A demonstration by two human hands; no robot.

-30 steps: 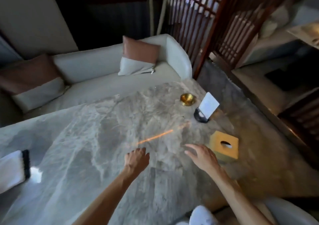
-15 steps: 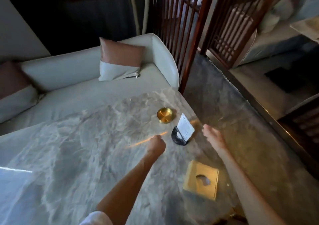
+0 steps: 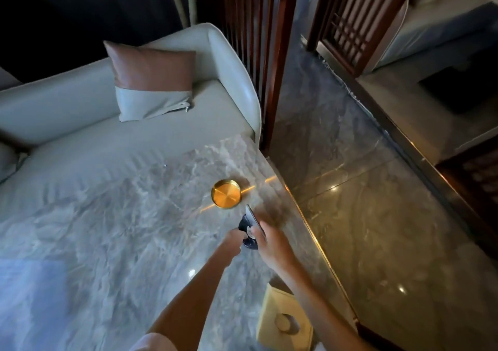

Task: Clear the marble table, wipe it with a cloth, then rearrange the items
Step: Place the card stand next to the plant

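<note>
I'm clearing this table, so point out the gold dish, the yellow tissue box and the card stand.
gold dish (image 3: pixel 225 193), head view, centre of its flat inside.
yellow tissue box (image 3: pixel 275 307), head view, top face beside the round opening.
card stand (image 3: pixel 244 224), head view, dark base between the hands.

— Any lettering legible anywhere?
— None. Looked over the card standing in the dark holder: seen edge-on and blurred, face not readable.
— And the gold dish?
— Plain metal, no mark or number made out.
— The yellow tissue box?
— Bare top with an oval opening, no brand or label seen.
— Anything on the marble table itself?
— Only veining and glare. Nothing readable.
</note>
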